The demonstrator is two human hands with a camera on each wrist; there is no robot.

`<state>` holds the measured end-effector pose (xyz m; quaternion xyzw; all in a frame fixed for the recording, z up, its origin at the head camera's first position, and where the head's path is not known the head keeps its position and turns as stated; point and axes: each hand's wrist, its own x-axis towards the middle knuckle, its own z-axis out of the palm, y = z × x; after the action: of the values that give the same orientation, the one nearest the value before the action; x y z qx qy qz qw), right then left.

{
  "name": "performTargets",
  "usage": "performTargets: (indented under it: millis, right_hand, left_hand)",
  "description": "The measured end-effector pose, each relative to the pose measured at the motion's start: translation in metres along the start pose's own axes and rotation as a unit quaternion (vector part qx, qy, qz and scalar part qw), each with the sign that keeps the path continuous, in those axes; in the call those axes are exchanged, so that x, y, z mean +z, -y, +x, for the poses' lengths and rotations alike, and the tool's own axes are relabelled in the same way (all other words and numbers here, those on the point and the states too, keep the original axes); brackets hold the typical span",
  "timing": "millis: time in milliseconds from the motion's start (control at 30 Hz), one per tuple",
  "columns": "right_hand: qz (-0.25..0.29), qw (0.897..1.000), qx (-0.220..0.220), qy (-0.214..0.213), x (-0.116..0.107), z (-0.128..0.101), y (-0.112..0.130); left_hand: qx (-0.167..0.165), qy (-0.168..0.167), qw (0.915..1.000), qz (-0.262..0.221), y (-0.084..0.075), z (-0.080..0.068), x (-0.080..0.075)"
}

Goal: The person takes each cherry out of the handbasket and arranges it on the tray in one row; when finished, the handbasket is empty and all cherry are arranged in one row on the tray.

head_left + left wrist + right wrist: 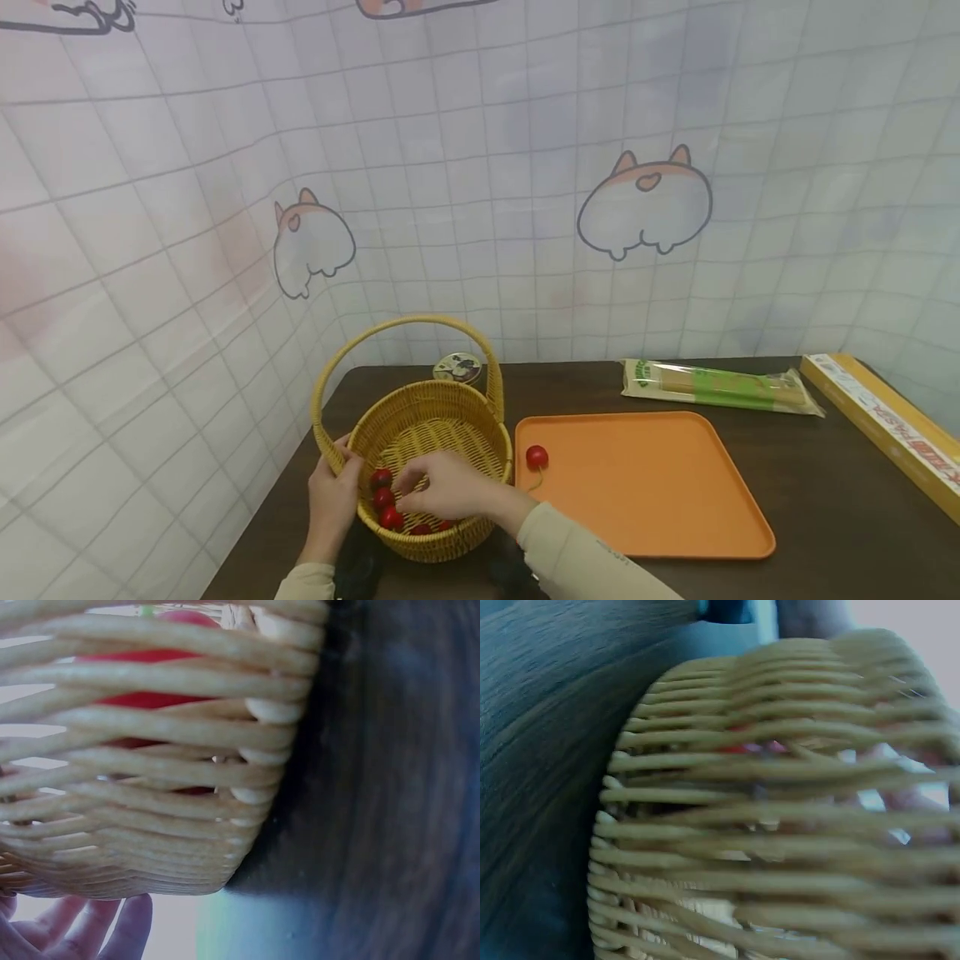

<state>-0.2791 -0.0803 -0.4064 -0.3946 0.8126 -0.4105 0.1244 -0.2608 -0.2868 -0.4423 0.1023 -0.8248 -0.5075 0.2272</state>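
Wicker basket (431,421): left hand (332,493) grips its rim, right hand (442,487) pinches among red cherries (384,498).

Bright even light, fisheye bending at edges, wrist views blurred

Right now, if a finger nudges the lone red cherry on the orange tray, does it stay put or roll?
Likely rolls: the cherry looks round and glossy, and the orange tray appears smooth and flat. Its thin stem may make it curve or stop early. The tray's raised rim should probably catch it.
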Motion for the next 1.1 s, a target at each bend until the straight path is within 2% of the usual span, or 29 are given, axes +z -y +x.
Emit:
performTargets:
  millis: [167, 267, 500, 700, 900, 1100]
  right_hand:
    - [-0.122, 0.992, 0.012, 0.035, 0.0082, 0.0063, 0.004]
    - [-0.147, 0.987, 0.015, 0.063, 0.0098, 0.0079, 0.0053]
    - [-0.129, 0.986, 0.027, 0.104, 0.0087, 0.0072, 0.0058]
    - [-0.123, 0.988, 0.021, 0.095, 0.0104, 0.0063, 0.0036]
    - [-0.123, 0.989, 0.036, 0.074, 0.0097, 0.002, 0.0013]
    - [-0.107, 0.99, 0.028, 0.091, 0.0088, 0.0012, 0.0005]
  left_hand:
    - [-0.006, -0.003, 0.9999, 0.01, -0.0005, -0.0007, -0.0007]
    - [-0.004, -0.007, 0.9999, 0.01, -0.0002, -0.0005, -0.0014]
    - [0.013, -0.015, 0.9998, 0.008, 0.0031, -0.0015, 0.0007]
    - [0.02, -0.02, 0.9995, 0.012, 0.0029, -0.0022, 0.0005]
    - [0.018, -0.015, 0.9997, 0.003, 0.0015, -0.0019, 0.0005]
    - [0.012, -0.016, 0.9998, 0.003, 0.0025, -0.003, 0.0]
